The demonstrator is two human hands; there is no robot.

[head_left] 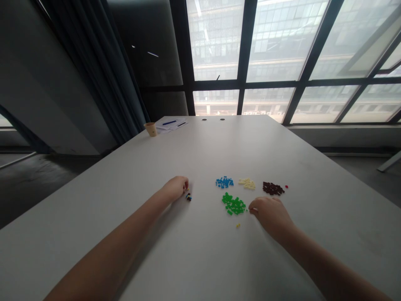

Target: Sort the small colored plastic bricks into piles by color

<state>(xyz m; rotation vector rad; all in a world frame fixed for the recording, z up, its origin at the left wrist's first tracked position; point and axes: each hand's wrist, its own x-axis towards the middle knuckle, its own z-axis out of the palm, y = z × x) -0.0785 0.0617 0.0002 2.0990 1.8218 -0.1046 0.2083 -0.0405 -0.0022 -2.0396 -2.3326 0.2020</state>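
My left hand [176,187] rests on the white table [203,251], its fingers curled closed. What they hold, if anything, is too small to make out. Just beside its fingertips lies a small cluster of dark, blue and pale building bricks [188,197]. On the other side, my right hand [270,214] is at the right edge of a pile of green bricks [234,204]. Its thumb and fingers are pinched together close to a tiny green piece; anything between them is hidden. A small yellow brick [238,225] sits in front of the green pile.
Behind the green pile are blue bricks [224,182], cream bricks [247,183] and dark brown bricks [273,188], with one red brick [286,187] at the far right. A paper cup [151,129] and papers [166,126] with a pen [169,122] are at the far left.
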